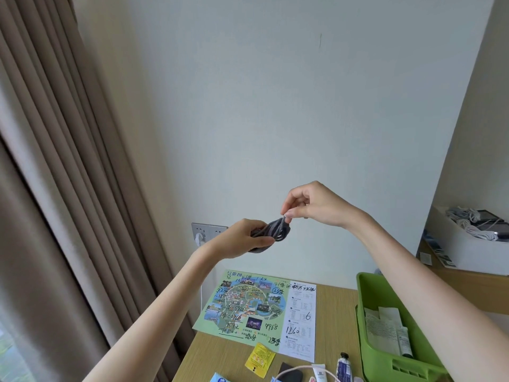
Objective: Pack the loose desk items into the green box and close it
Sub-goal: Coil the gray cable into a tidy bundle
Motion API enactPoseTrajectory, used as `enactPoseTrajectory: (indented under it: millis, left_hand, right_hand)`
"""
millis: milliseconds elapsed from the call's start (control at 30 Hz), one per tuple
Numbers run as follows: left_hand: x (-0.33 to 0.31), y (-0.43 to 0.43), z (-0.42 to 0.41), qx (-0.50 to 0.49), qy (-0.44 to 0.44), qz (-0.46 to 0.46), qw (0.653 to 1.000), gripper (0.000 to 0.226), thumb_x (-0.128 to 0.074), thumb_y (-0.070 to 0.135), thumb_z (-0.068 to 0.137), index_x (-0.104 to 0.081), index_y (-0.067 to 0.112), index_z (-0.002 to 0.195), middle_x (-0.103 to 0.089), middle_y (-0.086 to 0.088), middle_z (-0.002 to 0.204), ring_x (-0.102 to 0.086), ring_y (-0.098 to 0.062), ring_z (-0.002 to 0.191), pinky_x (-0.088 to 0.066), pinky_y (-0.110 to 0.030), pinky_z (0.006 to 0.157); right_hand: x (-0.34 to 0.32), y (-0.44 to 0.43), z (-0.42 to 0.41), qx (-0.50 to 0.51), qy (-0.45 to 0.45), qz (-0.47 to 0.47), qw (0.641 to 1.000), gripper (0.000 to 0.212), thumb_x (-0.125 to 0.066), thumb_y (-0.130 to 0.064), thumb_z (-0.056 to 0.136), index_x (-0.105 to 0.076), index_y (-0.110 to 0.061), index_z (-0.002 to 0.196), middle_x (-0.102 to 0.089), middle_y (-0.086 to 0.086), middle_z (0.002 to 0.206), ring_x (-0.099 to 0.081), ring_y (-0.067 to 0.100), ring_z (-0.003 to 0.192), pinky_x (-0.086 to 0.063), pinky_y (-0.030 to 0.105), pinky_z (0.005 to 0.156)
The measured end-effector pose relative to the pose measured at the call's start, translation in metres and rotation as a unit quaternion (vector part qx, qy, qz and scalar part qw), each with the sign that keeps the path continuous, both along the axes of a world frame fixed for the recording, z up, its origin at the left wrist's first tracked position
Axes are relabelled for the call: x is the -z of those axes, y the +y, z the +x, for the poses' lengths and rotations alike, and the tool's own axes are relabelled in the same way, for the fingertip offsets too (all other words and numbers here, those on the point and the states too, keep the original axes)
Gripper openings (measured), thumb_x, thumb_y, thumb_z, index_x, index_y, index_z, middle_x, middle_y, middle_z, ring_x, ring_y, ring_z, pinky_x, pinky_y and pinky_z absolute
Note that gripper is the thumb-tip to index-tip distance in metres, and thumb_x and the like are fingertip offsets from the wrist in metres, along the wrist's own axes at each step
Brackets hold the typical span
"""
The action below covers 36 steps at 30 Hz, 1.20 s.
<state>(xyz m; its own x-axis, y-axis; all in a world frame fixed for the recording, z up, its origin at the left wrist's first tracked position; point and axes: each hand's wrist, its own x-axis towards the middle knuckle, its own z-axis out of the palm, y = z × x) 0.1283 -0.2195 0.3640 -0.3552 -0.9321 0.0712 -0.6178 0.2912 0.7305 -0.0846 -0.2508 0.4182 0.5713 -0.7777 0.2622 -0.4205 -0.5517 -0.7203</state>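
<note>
Progress: the box (366,299) stands open at the right end of the desk (336,312). Some papers (377,326) and a white tube (405,343) already lie in it, so I judge the packing as begun but far from finished.
Left to do: the map (256,307), a yellow sachet (260,359), a blue tube (344,368) and a few small things at the lower edge (partly cut off) lie on the desk. The box is not closed, and no lid is in view.
Cord (275,230): a grey bundle held in the air in front of the wall, above the desk and well apart from the box, to the left of it and higher.
Left hand (242,238): its fingers and thumb are curled round the left part of the bundle.
Right hand (311,205): thumb and fingertips (287,215) are pressed together on the upper right end of the cord, and the other fingers are curled above it.
Step in hand: probably tidying the bundle before it goes into the box.
</note>
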Motion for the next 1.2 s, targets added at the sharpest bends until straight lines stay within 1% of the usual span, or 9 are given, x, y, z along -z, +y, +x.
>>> enactPoseTrajectory:
  millis: [167,300,433,500,667,733,833,933,1200]
  left_hand:
    - [-0.004,0.003,-0.002,0.005,-0.050,0.011,0.999,0.021,-0.063,0.023,0.092,-0.056,0.013,0.075,-0.051,-0.002,0.066,-0.041,-0.017,0.060,-0.032,-0.029,0.061]
    - [-0.011,0.011,-0.007,0.074,-0.055,0.035,0.995,0.019,-0.066,0.020,0.091,-0.057,0.012,0.077,-0.048,0.000,0.068,-0.040,-0.013,0.060,-0.033,-0.023,0.057]
    - [-0.020,0.019,-0.013,0.113,0.053,0.086,0.988,0.030,-0.068,0.016,0.089,-0.053,0.000,0.110,-0.067,-0.005,0.092,-0.061,-0.018,0.082,-0.047,-0.030,0.074]
    - [-0.025,0.021,-0.013,0.126,0.119,0.092,0.981,0.036,-0.067,0.012,0.089,-0.044,-0.001,0.113,-0.072,-0.009,0.100,-0.067,-0.019,0.090,-0.049,-0.027,0.076]
    - [-0.032,0.023,-0.011,0.086,0.256,0.065,0.961,0.033,-0.065,0.012,0.088,-0.038,0.009,0.107,-0.073,-0.012,0.093,-0.065,-0.013,0.071,-0.044,-0.015,0.057]
    - [-0.032,0.019,-0.009,0.047,0.295,0.043,0.953,0.036,-0.066,0.013,0.087,-0.043,0.005,0.113,-0.072,-0.013,0.093,-0.066,-0.016,0.076,-0.048,-0.021,0.067]
    - [-0.028,0.013,-0.007,0.011,0.320,0.016,0.947,0.032,-0.065,0.014,0.088,-0.054,0.003,0.116,-0.070,-0.011,0.095,-0.064,-0.018,0.083,-0.049,-0.029,0.078]
    - [-0.021,0.009,-0.005,0.001,0.343,0.005,0.939,0.021,-0.061,0.014,0.092,-0.061,0.004,0.111,-0.070,-0.011,0.097,-0.063,-0.014,0.082,-0.050,-0.022,0.073]
    - [-0.020,0.002,-0.001,-0.043,0.372,0.023,0.927,0.031,-0.056,0.020,0.097,-0.058,-0.004,0.117,-0.066,-0.011,0.102,-0.058,-0.014,0.082,-0.048,-0.018,0.073]
  right_hand:
    - [-0.003,0.001,0.001,-0.047,0.018,0.014,0.999,0.006,-0.071,-0.003,0.082,-0.074,-0.007,0.084,-0.076,0.007,0.078,-0.059,0.008,0.065,-0.041,0.016,0.052]
    - [-0.001,-0.002,0.003,-0.045,-0.021,0.029,0.998,0.004,-0.073,-0.003,0.081,-0.074,-0.006,0.084,-0.076,0.007,0.077,-0.060,0.009,0.066,-0.044,0.017,0.054]
    - [0.007,-0.007,-0.001,-0.041,-0.112,0.064,0.991,0.005,-0.076,-0.002,0.078,-0.073,-0.003,0.082,-0.073,0.012,0.074,-0.056,0.011,0.062,-0.046,0.020,0.055]
    - [0.014,-0.009,-0.003,-0.026,-0.144,0.080,0.986,0.005,-0.077,-0.006,0.078,-0.074,-0.007,0.081,-0.072,0.008,0.073,-0.059,0.010,0.064,-0.047,0.019,0.059]
    - [0.033,-0.015,-0.001,0.020,-0.185,0.115,0.976,0.016,-0.070,-0.001,0.082,-0.075,-0.015,0.076,-0.070,0.005,0.071,-0.058,0.011,0.063,-0.047,0.023,0.062]
    - [0.037,-0.015,0.000,0.021,-0.201,0.127,0.971,0.012,-0.073,-0.005,0.081,-0.076,-0.015,0.073,-0.069,0.006,0.067,-0.054,0.010,0.057,-0.045,0.021,0.056]
    - [0.042,-0.015,0.002,0.011,-0.209,0.133,0.969,0.008,-0.075,-0.011,0.081,-0.075,-0.005,0.087,-0.071,0.008,0.071,-0.057,0.010,0.059,-0.047,0.018,0.056]
    - [0.045,-0.017,0.004,0.014,-0.242,0.134,0.961,0.007,-0.074,-0.008,0.082,-0.074,-0.006,0.089,-0.073,0.010,0.075,-0.061,0.012,0.063,-0.050,0.019,0.060]
    - [0.055,-0.012,0.006,-0.051,-0.366,0.194,0.909,0.021,-0.064,0.000,0.086,-0.071,-0.003,0.106,-0.073,0.015,0.095,-0.066,0.017,0.083,-0.054,0.024,0.080]
